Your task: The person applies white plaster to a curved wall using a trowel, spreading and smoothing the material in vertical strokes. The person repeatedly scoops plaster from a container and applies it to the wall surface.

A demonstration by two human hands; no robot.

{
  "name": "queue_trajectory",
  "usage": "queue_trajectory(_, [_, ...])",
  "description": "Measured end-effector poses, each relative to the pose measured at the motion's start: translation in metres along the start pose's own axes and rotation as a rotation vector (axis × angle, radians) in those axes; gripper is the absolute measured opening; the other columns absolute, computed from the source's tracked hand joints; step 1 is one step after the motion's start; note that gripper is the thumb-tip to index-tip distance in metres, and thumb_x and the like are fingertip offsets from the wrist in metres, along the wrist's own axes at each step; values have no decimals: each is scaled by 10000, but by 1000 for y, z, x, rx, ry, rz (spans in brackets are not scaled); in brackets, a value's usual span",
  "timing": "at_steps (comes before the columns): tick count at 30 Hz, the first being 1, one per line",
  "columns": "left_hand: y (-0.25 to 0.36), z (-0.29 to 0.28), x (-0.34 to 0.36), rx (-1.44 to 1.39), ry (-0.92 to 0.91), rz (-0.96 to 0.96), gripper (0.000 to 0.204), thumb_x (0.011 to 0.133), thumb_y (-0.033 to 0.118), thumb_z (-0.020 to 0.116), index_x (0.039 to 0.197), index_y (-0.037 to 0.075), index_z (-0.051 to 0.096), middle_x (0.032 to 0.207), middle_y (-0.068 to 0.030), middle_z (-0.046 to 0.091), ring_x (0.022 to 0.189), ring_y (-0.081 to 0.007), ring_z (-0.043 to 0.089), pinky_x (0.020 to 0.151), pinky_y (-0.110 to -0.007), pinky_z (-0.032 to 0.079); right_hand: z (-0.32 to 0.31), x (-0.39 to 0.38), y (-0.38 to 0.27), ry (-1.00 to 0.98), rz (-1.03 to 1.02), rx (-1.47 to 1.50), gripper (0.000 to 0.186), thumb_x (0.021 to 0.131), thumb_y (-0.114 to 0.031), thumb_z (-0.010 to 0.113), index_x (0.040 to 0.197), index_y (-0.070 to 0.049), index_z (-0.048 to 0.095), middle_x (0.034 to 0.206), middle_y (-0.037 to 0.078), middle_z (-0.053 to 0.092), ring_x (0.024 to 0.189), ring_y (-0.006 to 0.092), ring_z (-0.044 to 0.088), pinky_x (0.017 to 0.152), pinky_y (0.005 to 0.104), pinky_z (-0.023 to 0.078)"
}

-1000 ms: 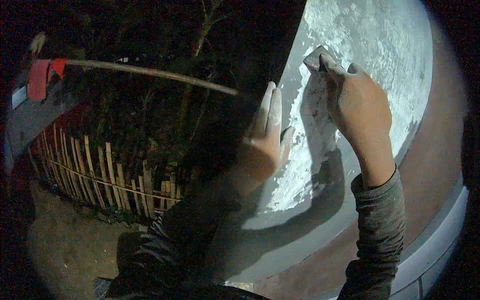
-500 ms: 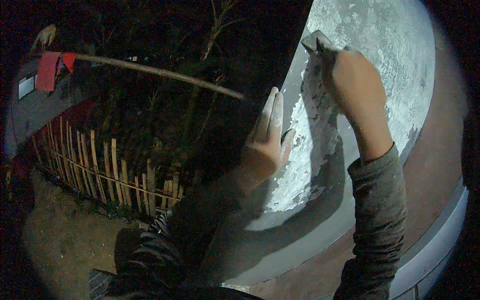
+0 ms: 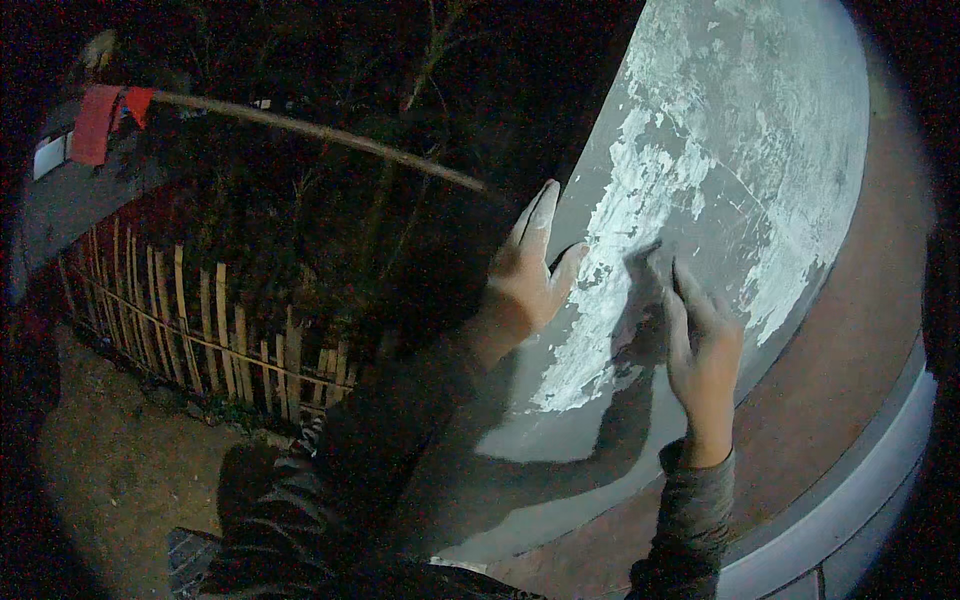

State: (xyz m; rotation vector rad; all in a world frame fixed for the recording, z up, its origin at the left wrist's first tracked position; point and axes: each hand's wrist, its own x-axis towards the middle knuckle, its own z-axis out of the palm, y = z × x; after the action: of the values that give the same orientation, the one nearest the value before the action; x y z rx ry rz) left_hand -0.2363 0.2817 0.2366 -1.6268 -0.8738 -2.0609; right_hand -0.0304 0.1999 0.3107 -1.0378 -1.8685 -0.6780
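A curved grey surface [image 3: 720, 215], patched with rough white coating [image 3: 650, 190], rises in front of me. My left hand [image 3: 530, 260] rests against its left edge, fingers stretched out and dusted white, holding nothing. My right hand [image 3: 703, 345] is lower on the surface, to the right of the main white patch. Its fingers pinch a small, thin grey sheet [image 3: 660, 265] that looks like sandpaper. Most of the sheet blends into the grey and the hand's shadow, so its outline is hard to make out.
A reddish-brown band [image 3: 800, 400] and a pale curved ledge [image 3: 850, 530] run along the right. On the left are a bamboo-stake fence [image 3: 200, 320], bare ground [image 3: 120, 450] and a pole [image 3: 330, 140] with red cloths [image 3: 97, 125]. Beyond it is dark.
My right hand has come down from the upper part of the surface to its middle with the grey sheet. My left hand stays at the edge, its thumb slightly shifted.
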Motion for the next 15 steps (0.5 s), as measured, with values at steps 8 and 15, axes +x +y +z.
queue_trajectory(8, [-11,-1,-1,-87,41,83,760,907,142,761,1548,-8,382,1519,-257,486,1395,-384,493,1178,-426,379,93,-251,73,-169,503,514,355,1001,-70,617,1327,68,644,1206,180,743,1058,206,676,951,346,504])
queue_trajectory(15, [-17,-3,1,-49,59,170,706,903,70,750,1512,-27,407,1447,-264,546,1367,-367,530,1157,-428,402,96,-368,79,-378,925,535,337,1007,-148,642,1289,31,689,945,129,775,802,179,663,741,347,518])
